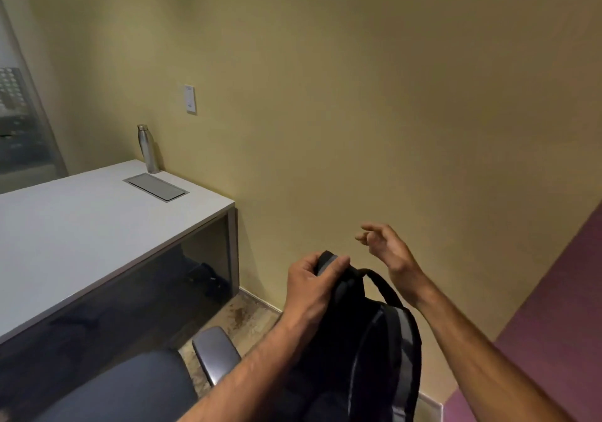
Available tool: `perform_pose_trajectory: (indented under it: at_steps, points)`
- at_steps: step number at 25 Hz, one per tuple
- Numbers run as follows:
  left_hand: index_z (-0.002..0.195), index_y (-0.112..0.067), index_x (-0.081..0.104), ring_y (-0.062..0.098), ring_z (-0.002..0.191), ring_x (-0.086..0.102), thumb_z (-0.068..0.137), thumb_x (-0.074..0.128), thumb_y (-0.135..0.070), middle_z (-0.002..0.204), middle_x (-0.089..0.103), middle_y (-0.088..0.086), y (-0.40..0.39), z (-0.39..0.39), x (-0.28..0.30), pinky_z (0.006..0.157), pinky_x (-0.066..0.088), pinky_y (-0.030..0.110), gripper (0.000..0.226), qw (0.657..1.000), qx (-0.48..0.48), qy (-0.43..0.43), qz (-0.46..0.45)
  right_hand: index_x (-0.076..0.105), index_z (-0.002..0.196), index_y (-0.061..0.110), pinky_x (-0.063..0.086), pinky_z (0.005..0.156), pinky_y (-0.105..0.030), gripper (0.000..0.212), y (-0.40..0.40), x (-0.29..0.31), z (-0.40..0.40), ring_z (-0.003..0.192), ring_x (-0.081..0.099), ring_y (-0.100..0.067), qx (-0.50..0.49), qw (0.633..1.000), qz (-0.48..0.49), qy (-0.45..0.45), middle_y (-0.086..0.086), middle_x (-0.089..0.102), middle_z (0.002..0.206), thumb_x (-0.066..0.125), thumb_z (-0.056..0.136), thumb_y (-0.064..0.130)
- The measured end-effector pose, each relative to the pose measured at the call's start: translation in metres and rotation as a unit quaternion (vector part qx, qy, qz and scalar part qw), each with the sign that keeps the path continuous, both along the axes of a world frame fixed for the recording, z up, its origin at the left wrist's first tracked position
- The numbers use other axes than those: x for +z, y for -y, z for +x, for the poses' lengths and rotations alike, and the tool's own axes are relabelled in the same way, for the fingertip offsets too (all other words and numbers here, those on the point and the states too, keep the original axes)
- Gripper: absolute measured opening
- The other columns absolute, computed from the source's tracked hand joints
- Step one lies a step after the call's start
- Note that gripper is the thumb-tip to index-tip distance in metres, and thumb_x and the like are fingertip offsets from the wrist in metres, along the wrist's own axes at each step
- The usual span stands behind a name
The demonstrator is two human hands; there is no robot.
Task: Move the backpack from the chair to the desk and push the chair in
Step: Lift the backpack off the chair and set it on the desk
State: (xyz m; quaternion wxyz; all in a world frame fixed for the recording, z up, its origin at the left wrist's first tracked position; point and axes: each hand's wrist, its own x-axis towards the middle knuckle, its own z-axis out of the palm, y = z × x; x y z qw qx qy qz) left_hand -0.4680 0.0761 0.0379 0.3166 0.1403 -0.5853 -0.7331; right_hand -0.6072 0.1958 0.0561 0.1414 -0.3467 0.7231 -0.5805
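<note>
A black backpack (368, 353) with grey trim hangs in the air at the lower middle, to the right of the chair. My left hand (312, 286) grips its top handle. My right hand (387, 249) hovers just beyond the bag's top, fingers loosely spread, holding nothing. The chair (130, 385) shows its dark seat and a grey armrest (215, 353) at the lower left. The white desk (81, 223) stands to the left against the wall.
A steel bottle (147, 148) stands at the desk's far corner beside a grey cable hatch (155, 186). A beige wall runs close behind the bag, with a purple wall section (560, 307) at right. Dark things lie under the desk.
</note>
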Motion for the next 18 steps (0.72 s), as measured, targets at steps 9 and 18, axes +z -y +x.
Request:
perform_pose_trajectory:
  at_steps: [9, 18]
  points:
    - [0.069, -0.019, 0.067, 0.026, 0.07, 0.046, 0.068, 0.085, -0.047, 0.07, 0.054, 0.011, 0.023, -0.022, 0.037, 0.069, 0.041, 0.046, 0.034, 0.996, -0.029, -0.073, 0.047, 0.039, 0.148, 0.027, 0.047, 0.108, -0.043, 0.129, -0.077, -0.11, -0.031, 0.133, 0.055, -0.023, -0.037, 0.984, 0.076, 0.159, -0.005, 0.055, 0.147, 0.101, 0.035, 0.044]
    - [0.064, -0.02, 0.067, 0.015, 0.053, 0.054, 0.068, 0.091, -0.039, 0.06, 0.059, 0.0, 0.072, -0.067, 0.048, 0.052, 0.049, 0.028, 0.031, 0.996, -0.017, -0.077, 0.036, 0.075, 0.109, 0.0, 0.061, 0.085, -0.044, 0.086, -0.014, -0.108, -0.105, 0.099, 0.079, -0.033, -0.029, 0.984, 0.04, 0.172, -0.016, 0.082, 0.103, 0.104, 0.029, 0.016]
